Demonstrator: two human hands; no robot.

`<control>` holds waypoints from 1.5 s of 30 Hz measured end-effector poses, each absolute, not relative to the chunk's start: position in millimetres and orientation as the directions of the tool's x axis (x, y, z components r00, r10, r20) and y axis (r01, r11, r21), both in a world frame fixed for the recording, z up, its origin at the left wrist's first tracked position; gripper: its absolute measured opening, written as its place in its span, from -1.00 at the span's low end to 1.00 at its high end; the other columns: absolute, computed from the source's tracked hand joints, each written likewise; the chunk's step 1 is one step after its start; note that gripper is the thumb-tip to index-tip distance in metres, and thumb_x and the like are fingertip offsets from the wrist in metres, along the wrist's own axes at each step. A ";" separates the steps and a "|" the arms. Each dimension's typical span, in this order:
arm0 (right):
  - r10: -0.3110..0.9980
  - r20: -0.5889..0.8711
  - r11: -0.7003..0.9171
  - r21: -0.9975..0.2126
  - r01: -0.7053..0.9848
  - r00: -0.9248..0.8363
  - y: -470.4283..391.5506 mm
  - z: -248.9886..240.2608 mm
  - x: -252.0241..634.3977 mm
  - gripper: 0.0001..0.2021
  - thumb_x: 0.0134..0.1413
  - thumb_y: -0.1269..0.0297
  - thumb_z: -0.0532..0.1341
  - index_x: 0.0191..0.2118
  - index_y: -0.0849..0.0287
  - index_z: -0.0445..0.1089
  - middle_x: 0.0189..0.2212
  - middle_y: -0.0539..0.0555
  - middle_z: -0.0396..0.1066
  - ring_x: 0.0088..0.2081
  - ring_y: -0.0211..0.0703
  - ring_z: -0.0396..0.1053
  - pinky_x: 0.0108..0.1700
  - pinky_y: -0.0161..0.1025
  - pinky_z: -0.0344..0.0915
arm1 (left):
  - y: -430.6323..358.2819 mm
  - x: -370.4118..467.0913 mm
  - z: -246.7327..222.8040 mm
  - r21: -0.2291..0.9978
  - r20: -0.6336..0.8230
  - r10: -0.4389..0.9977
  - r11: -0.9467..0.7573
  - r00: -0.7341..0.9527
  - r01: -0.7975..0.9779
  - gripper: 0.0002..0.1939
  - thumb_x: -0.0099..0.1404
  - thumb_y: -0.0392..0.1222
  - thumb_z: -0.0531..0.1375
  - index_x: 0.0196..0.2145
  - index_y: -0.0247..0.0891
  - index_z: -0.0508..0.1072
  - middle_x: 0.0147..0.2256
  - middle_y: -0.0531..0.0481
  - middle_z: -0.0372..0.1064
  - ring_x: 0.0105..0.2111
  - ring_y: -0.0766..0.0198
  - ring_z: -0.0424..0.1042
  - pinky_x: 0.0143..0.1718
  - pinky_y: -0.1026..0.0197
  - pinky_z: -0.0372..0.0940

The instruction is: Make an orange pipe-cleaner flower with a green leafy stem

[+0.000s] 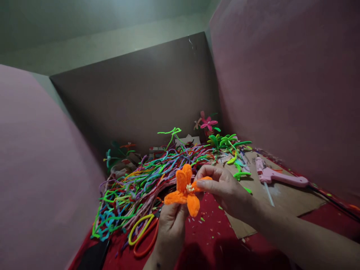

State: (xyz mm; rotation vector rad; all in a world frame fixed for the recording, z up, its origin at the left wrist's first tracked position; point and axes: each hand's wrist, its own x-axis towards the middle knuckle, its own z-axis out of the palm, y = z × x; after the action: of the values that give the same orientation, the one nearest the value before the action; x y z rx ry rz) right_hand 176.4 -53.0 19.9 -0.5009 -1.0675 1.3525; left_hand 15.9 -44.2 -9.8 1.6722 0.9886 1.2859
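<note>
Grasping an orange pipe-cleaner flower [182, 195] from its near underside with the left hand [173, 225] and pinching its right petal [195, 187] with the right hand [222, 183], above red cloth [202, 234]. Probably adjusting petals around the beaded centre [190, 188], calling next for light pressure and a steady base. Beyond: heaped pipe cleaners [157, 174] left, pink glue gun [284, 177] right.

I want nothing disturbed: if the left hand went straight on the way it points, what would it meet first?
Beyond the orange flower held in the left hand, probably the heap of pipe cleaners; depth is hard to judge here.
</note>
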 end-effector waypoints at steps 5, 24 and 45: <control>0.953 0.244 0.077 -0.772 -0.631 -0.181 -51.4 32.3 184.0 -0.79 -0.21 0.26 0.31 -0.39 0.24 0.39 -0.51 0.00 0.38 -0.50 -0.35 0.29 -0.44 -0.39 0.20 | -46.9 13.6 -15.1 0.896 0.364 0.909 -0.401 0.203 0.189 -0.67 0.09 0.02 0.21 -0.62 -0.30 0.43 -0.58 0.03 0.27 -0.50 0.30 0.19 -0.42 0.29 0.12; 0.886 0.198 0.054 -0.942 -0.332 -0.419 -40.7 34.8 202.4 -0.82 -0.14 0.26 0.32 -0.43 0.30 0.44 -0.53 0.02 0.44 -0.52 -0.35 0.35 -0.44 -0.38 0.26 | -44.6 8.1 -14.9 0.820 0.272 0.837 -0.460 0.475 0.341 -0.61 0.21 0.03 0.09 -0.64 -0.27 0.33 -0.59 0.03 0.22 -0.52 0.30 0.16 -0.44 0.28 0.07; 0.944 0.121 0.026 -0.955 -0.295 -0.308 -50.3 42.6 198.5 -0.85 -0.17 0.29 0.30 -0.47 0.29 0.40 -0.62 -0.04 0.35 -0.61 -0.41 0.25 -0.55 -0.42 0.15 | -49.9 16.0 -13.7 0.796 0.366 0.742 -0.562 0.562 0.224 -0.77 0.26 -0.15 0.06 -0.21 -0.17 0.47 -0.48 0.03 0.31 -0.50 0.32 0.16 -0.43 0.34 0.15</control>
State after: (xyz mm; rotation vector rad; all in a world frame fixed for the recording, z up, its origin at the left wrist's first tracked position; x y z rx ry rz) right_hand 198.5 -50.3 42.6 -0.7614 -1.2483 1.5085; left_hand 16.0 -49.9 -13.7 2.0812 0.7719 0.9279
